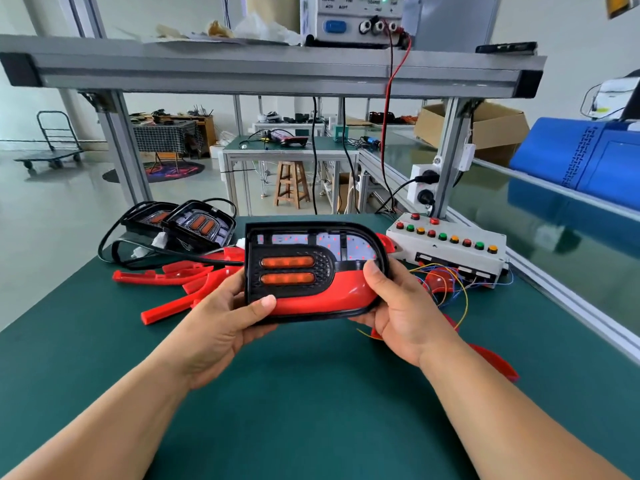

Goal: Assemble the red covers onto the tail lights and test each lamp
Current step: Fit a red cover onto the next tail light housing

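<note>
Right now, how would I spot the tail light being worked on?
Find the green table. Two tail lights lie at its far left; yours is the held tail light, gripped mid-table by left hand and right hand. It alone wears a red cover along its lower edge.

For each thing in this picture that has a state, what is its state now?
Tail light: held in both hands.
Red cover: on its lower part.
Left hand: grips its left end.
Right hand: grips its right end.
Two other tail lights: lying on the table, uncovered.
Loose red covers: lying on the table.
Power supply: green lamp lit.
</note>
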`<state>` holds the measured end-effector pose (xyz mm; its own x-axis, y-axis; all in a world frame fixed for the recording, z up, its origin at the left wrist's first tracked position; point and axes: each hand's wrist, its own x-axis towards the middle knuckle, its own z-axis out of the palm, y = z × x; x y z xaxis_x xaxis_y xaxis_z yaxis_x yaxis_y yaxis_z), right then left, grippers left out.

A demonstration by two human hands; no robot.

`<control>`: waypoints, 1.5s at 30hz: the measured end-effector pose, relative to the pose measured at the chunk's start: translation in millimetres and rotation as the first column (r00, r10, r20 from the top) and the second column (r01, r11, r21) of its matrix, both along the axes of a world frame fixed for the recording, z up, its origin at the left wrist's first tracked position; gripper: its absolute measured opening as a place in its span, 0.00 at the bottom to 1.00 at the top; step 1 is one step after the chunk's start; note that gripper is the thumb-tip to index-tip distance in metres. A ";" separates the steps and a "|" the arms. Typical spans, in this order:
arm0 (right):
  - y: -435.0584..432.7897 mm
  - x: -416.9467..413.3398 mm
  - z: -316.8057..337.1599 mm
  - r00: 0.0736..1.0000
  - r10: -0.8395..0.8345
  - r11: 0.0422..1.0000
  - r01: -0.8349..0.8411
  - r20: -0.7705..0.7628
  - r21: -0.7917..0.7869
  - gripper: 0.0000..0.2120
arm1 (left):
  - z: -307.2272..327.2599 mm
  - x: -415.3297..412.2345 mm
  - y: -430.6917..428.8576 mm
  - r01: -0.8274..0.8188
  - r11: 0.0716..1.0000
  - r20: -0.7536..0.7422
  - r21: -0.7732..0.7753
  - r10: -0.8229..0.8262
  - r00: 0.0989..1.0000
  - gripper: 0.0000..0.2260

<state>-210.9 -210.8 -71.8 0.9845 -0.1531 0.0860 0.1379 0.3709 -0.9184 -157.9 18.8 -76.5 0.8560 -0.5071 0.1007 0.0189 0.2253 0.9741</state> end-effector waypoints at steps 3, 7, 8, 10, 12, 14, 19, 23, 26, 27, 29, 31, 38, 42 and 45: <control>3.5 0.9 -2.3 1.000 -0.021 1.000 0.021 -0.001 -0.018 0.25 | -3.0 -1.4 1.6 -0.032 0.999 0.000 -0.019 0.032 0.999 0.20; 4.3 2.1 -4.4 1.000 -0.018 1.000 0.018 -0.009 -0.011 0.26 | -4.5 -3.0 0.1 -0.051 0.998 0.003 -0.035 0.051 0.999 0.16; 4.1 2.2 -4.7 1.000 -0.014 1.000 0.014 -0.010 -0.006 0.26 | -4.8 -3.0 0.0 -0.053 0.998 0.004 -0.036 0.054 0.999 0.16; 4.0 2.3 -5.0 1.000 -0.011 1.000 0.011 -0.005 0.000 0.26 | -5.4 -2.4 0.5 -0.058 0.998 0.004 -0.025 0.058 0.998 0.16; 4.5 2.2 -5.2 1.000 -0.010 1.000 0.010 0.001 0.000 0.25 | -6.4 -1.6 1.3 -0.061 0.998 0.007 -0.013 0.061 0.998 0.17; 5.0 2.7 -5.4 1.000 -0.011 1.000 0.011 0.001 -0.003 0.26 | -7.1 -0.4 2.1 -0.062 0.998 0.007 -0.005 0.062 0.998 0.18; 5.6 2.5 -4.8 1.000 -0.002 1.000 0.002 0.013 0.008 0.25 | -6.5 -0.5 2.3 -0.060 0.998 -0.002 -0.013 0.060 0.998 0.17; 6.5 1.8 -4.4 1.000 -0.002 1.000 0.002 0.023 -0.001 0.23 | -7.1 -1.6 1.1 -0.058 0.998 -0.003 -0.018 0.058 0.998 0.18; 7.9 1.1 -5.8 0.999 0.038 0.999 -0.038 0.005 0.032 0.21 | -8.5 -1.8 -0.3 -0.057 0.997 -0.025 -0.051 0.055 0.998 0.19; 8.1 0.8 -6.2 0.998 0.058 0.997 -0.057 -0.007 0.055 0.20 | -8.6 -1.7 -0.3 -0.054 0.997 -0.024 -0.057 0.053 0.998 0.19; 8.0 0.9 -6.2 0.994 0.101 0.988 -0.097 -0.031 0.118 0.21 | -8.5 -1.3 0.5 -0.040 0.997 -0.013 -0.064 0.039 0.999 0.19; 6.7 1.2 -5.8 0.988 0.146 0.973 -0.135 -0.043 0.188 0.21 | -8.4 -1.0 1.3 -0.018 0.997 -0.007 -0.075 0.018 1.000 0.18; 5.6 0.3 -5.0 0.978 0.205 0.943 -0.205 0.027 0.261 0.16 | -9.6 -3.7 -4.7 0.019 0.993 0.008 -0.119 -0.019 1.000 0.23; 7.3 0.8 -2.9 0.981 0.183 0.952 -0.193 0.064 0.236 0.19 | -11.5 -3.9 -6.8 -0.014 0.994 0.030 -0.105 0.017 0.999 0.26; 7.5 0.5 -1.9 0.981 0.174 0.959 -0.188 0.084 0.212 0.21 | -12.7 -4.1 -7.1 -0.026 0.993 0.021 -0.111 0.028 0.999 0.26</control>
<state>-210.3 -203.3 -73.8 0.9909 0.0051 0.1345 0.1061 0.5851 -0.8040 -162.0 11.7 -89.2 0.8662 -0.4683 0.1743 -0.0101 0.3323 0.9431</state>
